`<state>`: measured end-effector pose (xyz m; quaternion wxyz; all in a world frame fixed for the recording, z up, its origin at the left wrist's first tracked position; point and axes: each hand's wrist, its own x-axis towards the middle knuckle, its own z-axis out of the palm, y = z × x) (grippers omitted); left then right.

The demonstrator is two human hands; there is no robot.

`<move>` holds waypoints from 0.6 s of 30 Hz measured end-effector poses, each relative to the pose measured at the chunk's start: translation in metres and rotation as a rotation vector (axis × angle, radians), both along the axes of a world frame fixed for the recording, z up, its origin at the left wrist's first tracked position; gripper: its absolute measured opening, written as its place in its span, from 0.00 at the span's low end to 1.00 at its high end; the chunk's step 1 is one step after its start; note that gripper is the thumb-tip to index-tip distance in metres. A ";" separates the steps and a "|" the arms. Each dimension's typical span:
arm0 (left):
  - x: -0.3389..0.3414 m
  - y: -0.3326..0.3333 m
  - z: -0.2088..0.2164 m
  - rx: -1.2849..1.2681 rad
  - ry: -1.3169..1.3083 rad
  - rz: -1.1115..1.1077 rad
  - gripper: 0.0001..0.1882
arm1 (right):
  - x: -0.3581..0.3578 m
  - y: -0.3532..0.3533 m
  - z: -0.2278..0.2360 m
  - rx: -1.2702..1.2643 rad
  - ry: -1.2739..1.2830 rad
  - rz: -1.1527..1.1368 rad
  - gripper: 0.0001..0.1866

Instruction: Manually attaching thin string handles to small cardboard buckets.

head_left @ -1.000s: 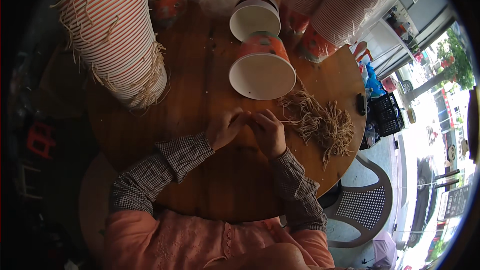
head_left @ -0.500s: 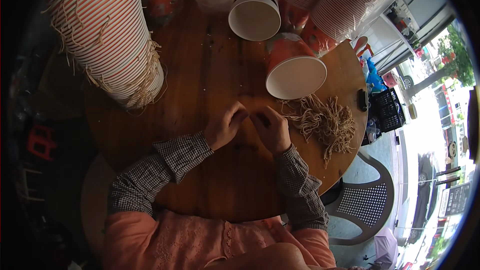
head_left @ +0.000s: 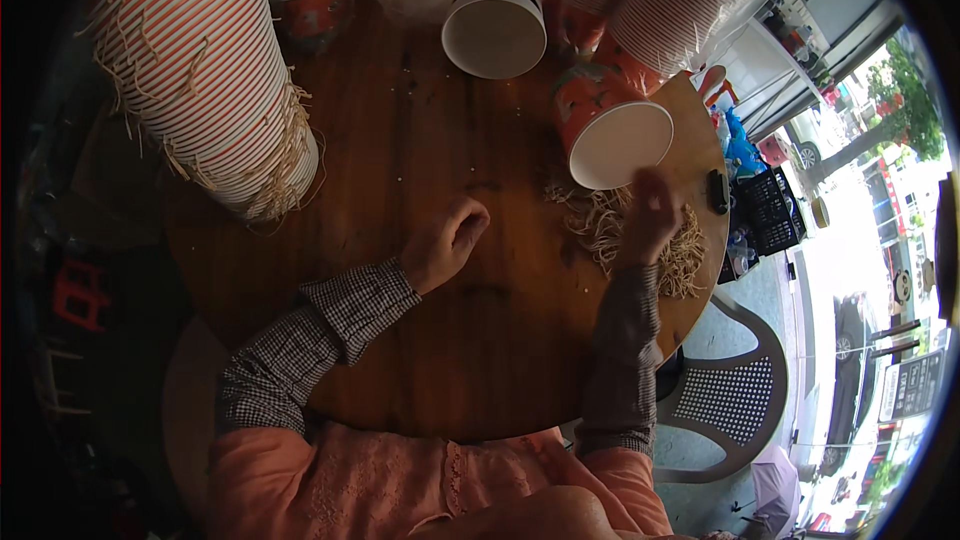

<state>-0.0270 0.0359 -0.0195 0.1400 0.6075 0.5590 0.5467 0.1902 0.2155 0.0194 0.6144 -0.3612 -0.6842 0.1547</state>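
Observation:
My left hand [head_left: 445, 245] hovers over the middle of the table, its fingers curled together; whatever they may hold is too small to make out. At the lower rim of an orange paper bucket [head_left: 622, 146] is my right hand [head_left: 650, 215], blurred by motion. The bucket lies on its side, its white mouth facing me. Whether the right fingers grip the rim cannot be made out. Beneath and around that hand spreads a pile of tan twisted strands [head_left: 685, 265], partly covered by it.
A tall stack of nested paper buckets [head_left: 210, 70], strands hanging from its rims, leans at the left. Plastic-wrapped stacks [head_left: 680, 10] stand at the back right. Another white-mouthed bucket [head_left: 494, 37] lies at the back. A grey chair [head_left: 725, 405] is beside the round wooden table [head_left: 400, 360].
My right hand has left my left hand and moved right to the bucket's rim. The bucket has shifted right and turned slightly. My left hand has stayed nearly in place.

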 end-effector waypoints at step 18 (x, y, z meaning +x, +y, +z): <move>0.014 -0.008 0.022 0.147 0.296 -0.047 0.26 | -0.074 -0.075 -0.013 -0.033 -0.425 0.217 0.04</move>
